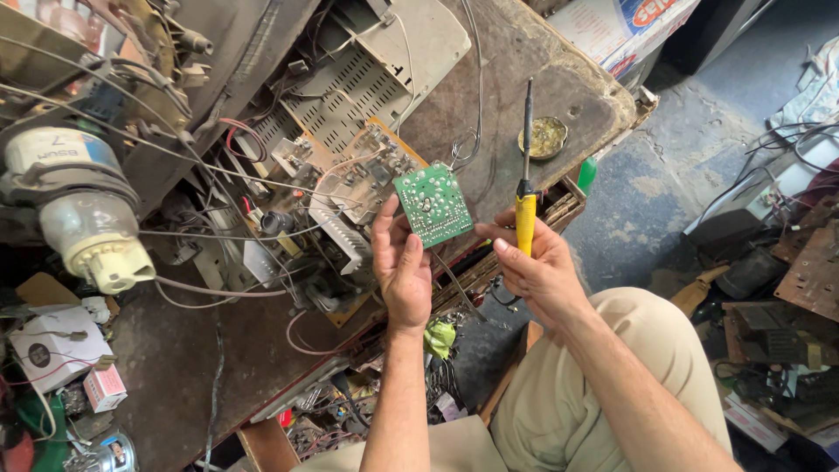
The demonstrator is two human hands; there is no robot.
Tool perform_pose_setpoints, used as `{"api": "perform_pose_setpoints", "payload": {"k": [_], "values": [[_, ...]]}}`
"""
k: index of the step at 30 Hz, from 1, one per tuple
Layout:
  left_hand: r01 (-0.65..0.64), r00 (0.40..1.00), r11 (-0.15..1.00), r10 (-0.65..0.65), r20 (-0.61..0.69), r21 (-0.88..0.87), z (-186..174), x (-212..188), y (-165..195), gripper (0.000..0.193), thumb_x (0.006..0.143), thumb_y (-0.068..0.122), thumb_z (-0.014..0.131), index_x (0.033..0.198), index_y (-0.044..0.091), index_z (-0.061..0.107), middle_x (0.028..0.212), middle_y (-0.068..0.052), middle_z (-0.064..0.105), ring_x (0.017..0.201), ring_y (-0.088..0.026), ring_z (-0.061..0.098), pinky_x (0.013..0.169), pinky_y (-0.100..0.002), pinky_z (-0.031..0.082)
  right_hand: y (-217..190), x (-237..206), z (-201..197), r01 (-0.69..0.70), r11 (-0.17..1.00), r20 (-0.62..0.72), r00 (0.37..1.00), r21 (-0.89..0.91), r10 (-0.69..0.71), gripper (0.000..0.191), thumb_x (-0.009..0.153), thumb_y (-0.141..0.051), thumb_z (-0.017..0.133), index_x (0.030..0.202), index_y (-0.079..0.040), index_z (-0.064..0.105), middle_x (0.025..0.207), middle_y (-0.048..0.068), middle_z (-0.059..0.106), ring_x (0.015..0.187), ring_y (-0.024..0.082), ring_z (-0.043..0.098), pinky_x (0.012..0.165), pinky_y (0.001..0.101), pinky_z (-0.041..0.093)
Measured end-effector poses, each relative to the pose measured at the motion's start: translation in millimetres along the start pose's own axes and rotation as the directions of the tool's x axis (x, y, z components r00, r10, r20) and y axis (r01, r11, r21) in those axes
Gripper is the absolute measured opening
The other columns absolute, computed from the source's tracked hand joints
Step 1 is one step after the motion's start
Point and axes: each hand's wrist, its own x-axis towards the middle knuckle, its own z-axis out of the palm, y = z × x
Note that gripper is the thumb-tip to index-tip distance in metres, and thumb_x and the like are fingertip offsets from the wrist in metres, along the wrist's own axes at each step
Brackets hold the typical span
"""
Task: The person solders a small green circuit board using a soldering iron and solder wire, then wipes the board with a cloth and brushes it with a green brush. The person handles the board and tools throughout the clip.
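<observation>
Worn, stained workbench (pixel 524 79) carries an opened chassis with perforated grey metal plate (pixel 350 87) and a brown component-laden circuit board (pixel 367 170). Small round tin of flux (pixel 543 137) near bench edge. Glass tube neck, cream-coloured cap (pixel 92 236), far left. Cardboard box (pixel 620 26) beyond.

**Hidden and cut off**

The green circuit board's (pixel 433 204) lower left corner sits behind the left hand (pixel 402 267). The soldering iron's (pixel 525 188) yellow handle disappears into the right hand (pixel 537 267). The picture tube's (pixel 74 205) rear runs off the left edge. Components in the open chassis (pixel 336 166) are too small to identify.
</observation>
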Motion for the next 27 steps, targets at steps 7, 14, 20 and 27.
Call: {"api": "perform_pose_setpoints", "payload": {"k": [7,14,20,27], "values": [[0.032,0.999,0.999,-0.032,-0.018,0.002,-2,-1,-3,0.055,0.107,0.003,0.05,0.16,0.001,0.036,0.152,-0.014,0.052,0.138,-0.023,0.052,0.122,-0.041,0.04,-1,1,-2,-0.028,0.999,0.018,0.999,0.027,0.027,0.034,0.097,-0.002,0.063,0.129,-0.008,0.055,0.124,0.014,0.071,0.052,0.001,0.044,0.044,0.0174,0.034],[0.043,0.999,0.999,-0.043,-0.022,-0.005,-11,-4,-9,0.051,0.107,-0.002,0.048,0.158,0.001,0.043,0.158,-0.015,0.049,0.143,-0.025,0.05,0.124,-0.042,0.038,-4,0,-1,-0.048,0.999,0.01,0.999,0.022,0.048,0.033,0.097,-0.002,0.063,0.128,-0.009,0.055,0.124,0.014,0.071,0.052,0.001,0.044,0.045,0.0175,0.036],[0.015,1.0,1.0,-0.015,-0.013,-0.008,-17,-7,-13,0.049,0.106,-0.005,0.049,0.154,0.001,0.049,0.158,-0.016,0.05,0.144,-0.026,0.051,0.125,-0.044,0.038,-3,-1,-2,-0.05,0.999,0.022,0.999,0.02,0.05,0.034,0.097,-0.003,0.064,0.129,-0.008,0.054,0.125,0.014,0.071,0.052,0.001,0.044,0.045,0.0176,0.036],[-0.024,1.0,0.999,0.024,0.017,0.039,-11,-5,-9,0.057,0.105,-0.003,0.051,0.16,0.001,0.038,0.153,-0.016,0.053,0.14,-0.024,0.052,0.124,-0.043,0.039,-4,-1,-3,-0.059,0.997,0.034,0.998,0.053,0.057,0.036,0.097,-0.003,0.063,0.131,-0.008,0.053,0.127,0.015,0.07,0.052,0.001,0.043,0.046,0.0181,0.035]]}}
